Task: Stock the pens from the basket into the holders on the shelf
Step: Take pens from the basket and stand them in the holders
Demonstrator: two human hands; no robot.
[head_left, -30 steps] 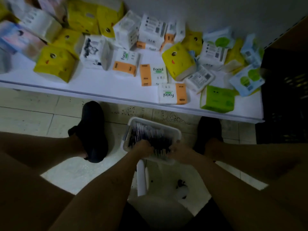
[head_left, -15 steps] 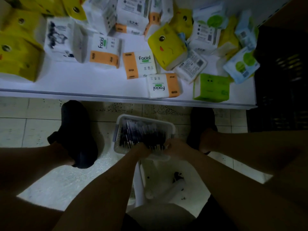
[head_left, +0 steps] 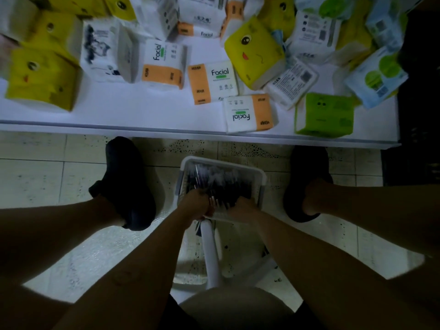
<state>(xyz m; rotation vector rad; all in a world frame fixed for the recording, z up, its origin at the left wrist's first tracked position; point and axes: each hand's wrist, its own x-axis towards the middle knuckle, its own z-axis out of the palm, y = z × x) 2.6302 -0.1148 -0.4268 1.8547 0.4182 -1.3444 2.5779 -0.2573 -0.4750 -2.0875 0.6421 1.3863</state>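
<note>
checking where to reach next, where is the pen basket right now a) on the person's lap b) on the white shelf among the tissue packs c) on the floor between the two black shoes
C: the basket sits on the tiled floor between the left shoe and the right shoe, below the front edge of the shelf, with dark pens inside it.

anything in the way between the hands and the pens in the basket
Nothing visible does. The left hand and right hand are both down inside the basket, in among the pens. The dim light hides their grip.
</note>
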